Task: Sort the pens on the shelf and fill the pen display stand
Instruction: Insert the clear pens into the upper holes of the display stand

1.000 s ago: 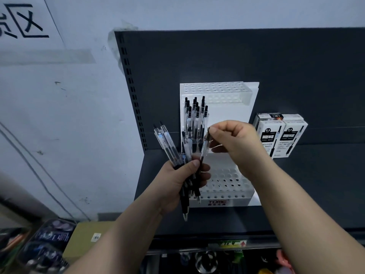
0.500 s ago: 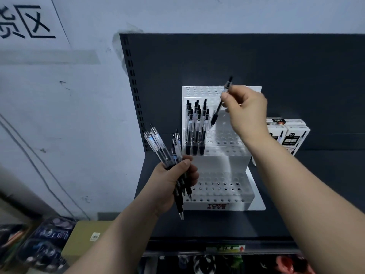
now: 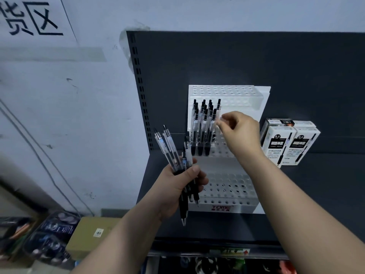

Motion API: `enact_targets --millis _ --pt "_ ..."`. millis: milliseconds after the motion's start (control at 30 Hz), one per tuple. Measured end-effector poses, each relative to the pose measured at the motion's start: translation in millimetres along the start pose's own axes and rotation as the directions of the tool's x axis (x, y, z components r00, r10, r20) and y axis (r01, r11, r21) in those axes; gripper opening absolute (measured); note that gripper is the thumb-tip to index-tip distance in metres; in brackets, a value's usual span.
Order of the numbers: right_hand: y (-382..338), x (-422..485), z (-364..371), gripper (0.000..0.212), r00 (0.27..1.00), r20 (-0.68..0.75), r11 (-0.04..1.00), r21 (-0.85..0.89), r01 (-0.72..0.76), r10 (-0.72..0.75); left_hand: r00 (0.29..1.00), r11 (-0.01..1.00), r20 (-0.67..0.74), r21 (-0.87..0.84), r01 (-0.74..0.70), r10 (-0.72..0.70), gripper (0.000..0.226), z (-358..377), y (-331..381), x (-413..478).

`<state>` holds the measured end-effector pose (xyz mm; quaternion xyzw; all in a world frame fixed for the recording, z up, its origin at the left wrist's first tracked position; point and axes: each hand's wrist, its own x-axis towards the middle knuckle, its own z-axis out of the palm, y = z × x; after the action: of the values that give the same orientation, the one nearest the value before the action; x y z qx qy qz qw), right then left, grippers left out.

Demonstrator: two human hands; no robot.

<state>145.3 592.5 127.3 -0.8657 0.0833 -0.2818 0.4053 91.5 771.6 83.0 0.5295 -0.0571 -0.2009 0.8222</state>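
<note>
Left hand (image 3: 183, 180) gripping a bunch of pens (image 3: 173, 153), right hand (image 3: 241, 131) above it pinching one pen (image 3: 218, 103) upright in the stand (image 3: 237, 208), slotted pens (image 3: 200, 131) to its left, boxes (image 3: 290, 143) to its right.

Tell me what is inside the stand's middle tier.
In the stand, pens fill the tier's left holes. The right hand pinches the rightmost pen. Empty holes show beside them. The hand and forearm cover the tier's right part.

You see a white matt plastic display stand (image 3: 227, 207), clear glossy plastic pens (image 3: 201, 127), and a dark matt metal shelf (image 3: 296, 194).
</note>
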Motion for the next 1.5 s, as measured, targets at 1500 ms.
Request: enact_targets --millis 1500 --pt "-16.8 -60.7 -11.1 0.015 0.950 0.310 0.964 0.258 -0.057 -0.027 1.000 0.996 0.024 0.083 -0.018 0.016 0.014 7.5 -1.3 -2.7"
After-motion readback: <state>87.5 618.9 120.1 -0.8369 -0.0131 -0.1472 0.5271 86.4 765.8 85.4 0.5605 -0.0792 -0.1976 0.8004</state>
